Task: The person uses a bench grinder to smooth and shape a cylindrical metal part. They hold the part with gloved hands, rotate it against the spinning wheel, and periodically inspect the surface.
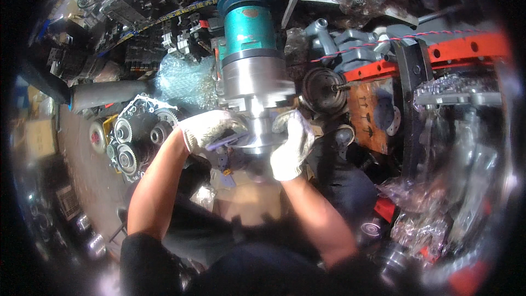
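A green spindle head [247, 30] with a blurred steel chuck [255, 74] stands in front of me. A shiny flanged metal part [258, 130] sticks out of the chuck toward me. My left hand [211, 130], in a white knit glove, is closed on a flat bluish-grey strip [226, 140] at the part's left side. My right hand [293, 145], gloved alike, is closed close against the part's right side, its fingers curled. Whatever lies between those fingers is hidden, and the back of the part is out of sight.
A gear casing [123, 137] with several gears stands at the left. Bubble wrap [186, 79] lies beside the spindle head. At the right are a round pulley [324, 90], a brown wooden board [370, 115] and an orange beam [466, 48]. A cardboard piece [249, 200] lies below my hands.
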`<state>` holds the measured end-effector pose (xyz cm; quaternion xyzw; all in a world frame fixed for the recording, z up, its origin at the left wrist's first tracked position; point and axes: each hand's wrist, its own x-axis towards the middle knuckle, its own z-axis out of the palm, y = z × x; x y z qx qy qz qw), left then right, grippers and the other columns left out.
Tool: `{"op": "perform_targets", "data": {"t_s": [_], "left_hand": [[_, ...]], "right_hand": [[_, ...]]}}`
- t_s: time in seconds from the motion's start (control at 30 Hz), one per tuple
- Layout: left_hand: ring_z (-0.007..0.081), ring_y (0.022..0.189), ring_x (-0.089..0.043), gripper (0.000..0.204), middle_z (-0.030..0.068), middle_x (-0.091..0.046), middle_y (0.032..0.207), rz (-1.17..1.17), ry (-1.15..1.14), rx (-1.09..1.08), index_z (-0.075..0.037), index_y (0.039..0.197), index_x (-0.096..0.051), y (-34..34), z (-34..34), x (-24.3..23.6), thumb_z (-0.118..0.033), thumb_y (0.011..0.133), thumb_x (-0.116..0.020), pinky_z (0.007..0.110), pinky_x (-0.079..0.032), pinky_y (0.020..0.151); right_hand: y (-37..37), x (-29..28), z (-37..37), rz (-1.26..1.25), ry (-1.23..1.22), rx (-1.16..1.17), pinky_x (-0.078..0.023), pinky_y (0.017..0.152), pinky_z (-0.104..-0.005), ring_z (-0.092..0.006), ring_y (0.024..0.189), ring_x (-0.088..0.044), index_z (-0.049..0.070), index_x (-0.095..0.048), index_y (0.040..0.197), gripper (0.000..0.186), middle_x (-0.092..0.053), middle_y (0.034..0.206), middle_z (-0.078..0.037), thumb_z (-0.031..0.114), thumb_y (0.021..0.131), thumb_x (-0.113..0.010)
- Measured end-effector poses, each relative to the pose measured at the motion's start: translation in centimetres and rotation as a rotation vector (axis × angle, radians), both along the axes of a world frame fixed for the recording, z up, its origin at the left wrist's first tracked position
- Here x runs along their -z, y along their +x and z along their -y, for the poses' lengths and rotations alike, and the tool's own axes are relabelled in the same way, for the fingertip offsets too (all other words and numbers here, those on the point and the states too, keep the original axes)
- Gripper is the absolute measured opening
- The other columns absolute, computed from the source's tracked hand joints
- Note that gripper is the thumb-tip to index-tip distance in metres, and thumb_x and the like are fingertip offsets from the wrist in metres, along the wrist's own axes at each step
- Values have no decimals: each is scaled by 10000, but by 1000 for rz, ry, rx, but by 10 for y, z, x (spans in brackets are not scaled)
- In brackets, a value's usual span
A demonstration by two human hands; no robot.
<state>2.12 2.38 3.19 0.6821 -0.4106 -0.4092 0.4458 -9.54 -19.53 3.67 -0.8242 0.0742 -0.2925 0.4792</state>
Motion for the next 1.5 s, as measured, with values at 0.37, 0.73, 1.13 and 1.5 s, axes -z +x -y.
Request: {"op": "perform_targets", "data": {"t_s": [0.37,0.73,1.13,1.5], "left_hand": [[163,1114,-708,326,105,-747,1280,-828,274,-463,7,1363,-688,-11,12,5,-154,1089,-616,305,-582,965],[164,934,-753,262,94,-780,1082,-251,431,-71,-34,1256,-735,-4,16,43,-200,1106,-597,291,-618,815],[192,1088,-723,277,100,-752,1236,-58,322,-117,-44,1286,-689,-22,15,84,-143,1108,-502,320,-586,962],[169,996,-724,273,99,-764,1184,99,426,65,-29,1289,-702,-13,28,77,-188,1109,-572,324,-607,897]], "right_hand": [[-1,-6,1,-110,191,-35,-473,671,-437,-306,691,-618,-9,-572,760,394,-584,729,-157,200,1056,-418],[-3,-1,4,-93,125,-73,-486,705,-444,-304,722,-609,-10,-585,805,327,-588,765,-153,147,1052,-439],[-5,-2,3,-116,224,-58,-487,699,-436,-298,716,-603,-23,-575,837,319,-592,782,-149,151,1072,-450],[0,-2,-4,-22,7,71,-454,654,-404,-250,661,-585,7,-563,771,370,-595,715,-131,180,1060,-409]]}}
